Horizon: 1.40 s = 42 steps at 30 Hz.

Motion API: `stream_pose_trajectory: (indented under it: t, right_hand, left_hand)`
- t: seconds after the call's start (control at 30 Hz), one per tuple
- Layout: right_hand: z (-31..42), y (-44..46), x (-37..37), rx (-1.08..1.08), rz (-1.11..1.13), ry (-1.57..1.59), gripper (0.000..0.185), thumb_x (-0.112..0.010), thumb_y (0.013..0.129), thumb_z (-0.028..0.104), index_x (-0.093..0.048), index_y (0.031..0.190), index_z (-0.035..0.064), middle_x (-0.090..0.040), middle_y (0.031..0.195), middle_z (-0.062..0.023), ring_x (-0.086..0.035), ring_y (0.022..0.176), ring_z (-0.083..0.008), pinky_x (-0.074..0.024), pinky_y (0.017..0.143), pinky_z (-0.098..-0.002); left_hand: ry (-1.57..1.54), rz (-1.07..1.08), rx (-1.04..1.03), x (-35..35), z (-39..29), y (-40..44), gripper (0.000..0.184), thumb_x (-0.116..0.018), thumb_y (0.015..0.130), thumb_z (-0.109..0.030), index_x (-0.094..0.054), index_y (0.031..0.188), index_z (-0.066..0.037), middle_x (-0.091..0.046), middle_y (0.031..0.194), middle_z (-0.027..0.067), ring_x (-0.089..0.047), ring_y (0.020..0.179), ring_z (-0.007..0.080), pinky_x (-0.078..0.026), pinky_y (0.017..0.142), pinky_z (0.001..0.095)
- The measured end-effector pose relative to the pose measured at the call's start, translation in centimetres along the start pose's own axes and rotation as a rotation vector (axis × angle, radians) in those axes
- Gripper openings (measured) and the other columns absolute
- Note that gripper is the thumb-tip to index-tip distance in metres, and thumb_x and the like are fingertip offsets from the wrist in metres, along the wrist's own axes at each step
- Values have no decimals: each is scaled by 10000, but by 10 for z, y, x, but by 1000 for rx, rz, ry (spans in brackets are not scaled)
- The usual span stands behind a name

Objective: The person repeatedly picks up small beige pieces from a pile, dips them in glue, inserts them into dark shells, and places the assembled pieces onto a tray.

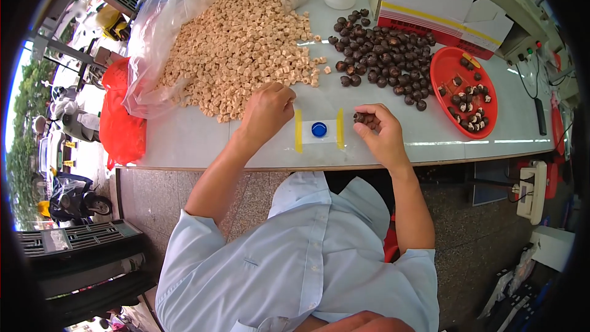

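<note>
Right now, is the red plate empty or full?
Neither; the red plate is partly filled: dark-and-white pieces lie on it, with bare red showing around them.

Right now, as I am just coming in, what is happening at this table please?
A person sits at the table, working with bare hands. The right hand holds a dark brown ball. The left hand is curled beside the heap of pale pieces; I cannot tell if it holds one. Between the hands, a blue round piece lies between yellow tape strips. More dark balls lie loose and on a red plate.
</note>
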State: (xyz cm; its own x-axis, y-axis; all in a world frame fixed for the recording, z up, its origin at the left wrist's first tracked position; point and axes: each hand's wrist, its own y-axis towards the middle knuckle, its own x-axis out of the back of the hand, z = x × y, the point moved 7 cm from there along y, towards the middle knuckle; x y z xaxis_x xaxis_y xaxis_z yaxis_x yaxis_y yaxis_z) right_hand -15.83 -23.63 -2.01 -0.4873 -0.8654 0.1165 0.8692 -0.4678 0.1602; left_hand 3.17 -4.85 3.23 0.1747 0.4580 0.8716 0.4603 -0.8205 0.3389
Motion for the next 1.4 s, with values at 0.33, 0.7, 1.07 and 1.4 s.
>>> stream_pose_trajectory:
  t: [0.33,0.7,1.07,1.4]
  right_hand:
    - [-2,0,1,-19,-19,-6,336,-774,902,-72,-727,1227,0,-670,1104,-50,-666,926,-122,-559,833,-274]
    - [-4,-1,2,-14,-32,32,381,-781,896,-72,-728,1264,10,-662,1103,-44,-657,928,-112,-544,817,-264]
    - [-2,-2,4,-3,-29,52,382,-757,905,-97,-700,1266,11,-666,1129,-46,-679,979,-109,-555,838,-263]
    - [0,-8,-12,-96,29,127,318,-751,927,-101,-657,1218,-16,-743,1117,-83,-738,1026,-142,-591,903,-281]
  left_hand:
    - [-275,190,-35,1,-53,-11,175,-804,811,-42,-798,986,-43,-757,890,116,-729,786,285,-586,726,399]
    - [-160,242,-93,-13,-62,-10,179,-757,793,-25,-791,969,-32,-752,905,122,-729,859,320,-587,804,431]
    - [-88,234,-139,-11,-69,-7,135,-748,787,-23,-773,919,-40,-719,864,119,-706,839,330,-574,795,443]
    - [-317,177,-16,6,-62,3,207,-832,799,-52,-802,1002,-26,-770,916,104,-731,788,235,-589,718,362]
